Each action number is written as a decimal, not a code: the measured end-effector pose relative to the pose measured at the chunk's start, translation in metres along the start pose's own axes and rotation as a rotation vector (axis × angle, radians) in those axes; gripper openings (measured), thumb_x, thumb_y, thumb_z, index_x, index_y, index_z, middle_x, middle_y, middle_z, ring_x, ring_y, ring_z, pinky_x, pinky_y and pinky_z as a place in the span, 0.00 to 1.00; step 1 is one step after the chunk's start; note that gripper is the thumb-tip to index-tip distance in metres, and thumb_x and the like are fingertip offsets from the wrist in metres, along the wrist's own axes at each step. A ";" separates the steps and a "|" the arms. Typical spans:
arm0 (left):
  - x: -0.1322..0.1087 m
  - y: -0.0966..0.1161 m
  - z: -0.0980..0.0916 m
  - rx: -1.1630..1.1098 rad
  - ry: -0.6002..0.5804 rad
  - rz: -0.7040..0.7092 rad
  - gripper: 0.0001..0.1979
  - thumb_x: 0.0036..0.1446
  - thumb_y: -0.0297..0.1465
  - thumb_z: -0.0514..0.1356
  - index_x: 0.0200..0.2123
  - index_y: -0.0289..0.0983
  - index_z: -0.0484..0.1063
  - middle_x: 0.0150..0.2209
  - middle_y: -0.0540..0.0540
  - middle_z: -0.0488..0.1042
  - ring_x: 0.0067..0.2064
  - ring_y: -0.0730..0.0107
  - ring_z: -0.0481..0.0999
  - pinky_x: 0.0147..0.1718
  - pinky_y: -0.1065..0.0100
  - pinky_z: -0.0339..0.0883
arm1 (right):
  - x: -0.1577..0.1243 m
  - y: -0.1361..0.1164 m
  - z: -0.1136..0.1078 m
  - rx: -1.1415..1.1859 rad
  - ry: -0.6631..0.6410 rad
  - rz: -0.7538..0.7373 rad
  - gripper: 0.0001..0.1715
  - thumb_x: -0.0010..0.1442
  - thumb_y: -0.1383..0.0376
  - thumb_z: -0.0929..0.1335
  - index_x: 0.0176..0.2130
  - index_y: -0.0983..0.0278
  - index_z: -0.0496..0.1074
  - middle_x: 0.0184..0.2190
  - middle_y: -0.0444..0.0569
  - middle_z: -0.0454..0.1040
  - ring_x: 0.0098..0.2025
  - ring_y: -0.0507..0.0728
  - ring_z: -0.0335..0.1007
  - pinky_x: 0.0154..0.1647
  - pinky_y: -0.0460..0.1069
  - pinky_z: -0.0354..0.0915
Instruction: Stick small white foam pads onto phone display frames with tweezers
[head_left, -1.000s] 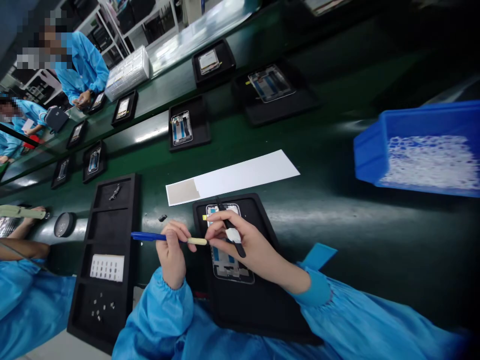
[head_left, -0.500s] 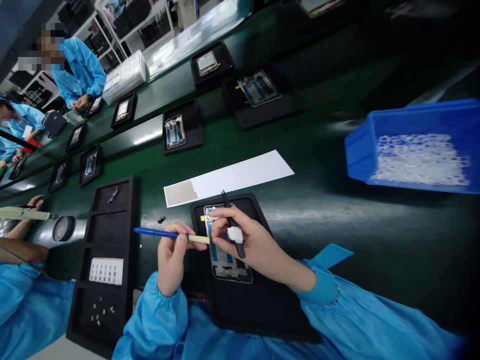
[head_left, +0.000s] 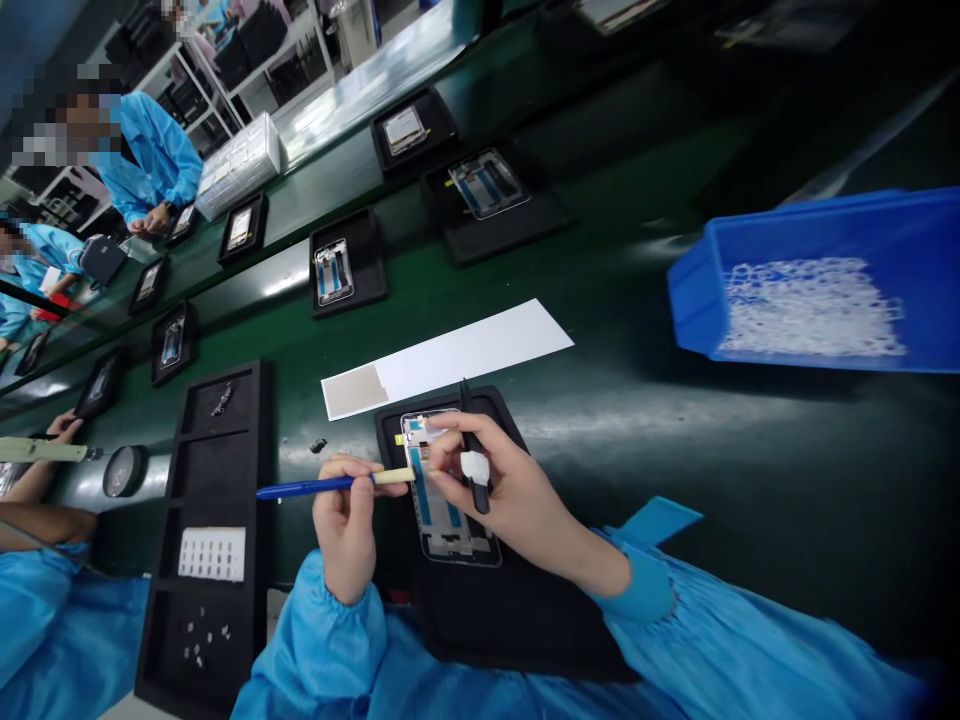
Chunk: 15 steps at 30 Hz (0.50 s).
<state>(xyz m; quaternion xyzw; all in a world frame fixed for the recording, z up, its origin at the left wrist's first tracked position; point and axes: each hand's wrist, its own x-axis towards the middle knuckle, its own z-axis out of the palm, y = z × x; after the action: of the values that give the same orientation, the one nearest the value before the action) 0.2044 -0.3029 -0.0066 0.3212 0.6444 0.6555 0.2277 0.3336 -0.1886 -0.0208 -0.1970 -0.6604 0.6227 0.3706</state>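
Observation:
My left hand point(head_left: 345, 520) is closed around a blue pen-like stick point(head_left: 304, 487) with a cream end pointing right, over a phone frame point(head_left: 450, 545). The frame, with blue strips and a yellow tab, lies in a black tray point(head_left: 517, 625). My right hand point(head_left: 517, 480) is closed too, with black tweezers point(head_left: 470, 425) held between its fingers, tips pointing away from me. A white wrap point(head_left: 474, 466) covers part of the tweezers. The right thumb and fingertips bend together above the frame, near the cream end; whether they pinch a small part, I cannot tell.
A white strip point(head_left: 472, 345) lies beyond the tray. On the right is a blue bin point(head_left: 694, 300) of small white pieces. A compartment tray point(head_left: 217, 480) with small parts stands left, near a co-worker's hand point(head_left: 66, 428). Farther trays point(head_left: 367, 260) hold phone frames.
The stick's blue end has dipped, so it lies more nearly level, slanting slightly up to the right. The tweezers' tips have shifted slightly right. The whole view has moved a little.

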 end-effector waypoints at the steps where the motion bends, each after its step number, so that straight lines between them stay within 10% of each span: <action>1: 0.001 0.000 0.000 -0.019 -0.023 -0.024 0.11 0.62 0.38 0.60 0.35 0.36 0.67 0.35 0.49 0.71 0.29 0.74 0.78 0.31 0.69 0.78 | 0.001 0.000 -0.001 0.021 -0.004 0.012 0.21 0.60 0.67 0.67 0.52 0.58 0.63 0.34 0.44 0.71 0.36 0.54 0.72 0.40 0.51 0.70; 15: 0.010 0.001 0.005 -0.165 -0.121 -0.158 0.16 0.57 0.43 0.64 0.33 0.37 0.65 0.32 0.50 0.71 0.25 0.74 0.76 0.26 0.70 0.75 | 0.005 -0.013 -0.004 0.056 -0.102 0.087 0.20 0.59 0.66 0.66 0.51 0.59 0.62 0.30 0.43 0.71 0.33 0.54 0.72 0.37 0.51 0.71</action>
<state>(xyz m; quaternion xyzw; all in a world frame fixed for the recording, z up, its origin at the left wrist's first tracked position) 0.2012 -0.2919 -0.0040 0.2886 0.5968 0.6658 0.3425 0.3364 -0.1842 -0.0075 -0.1833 -0.6515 0.6656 0.3146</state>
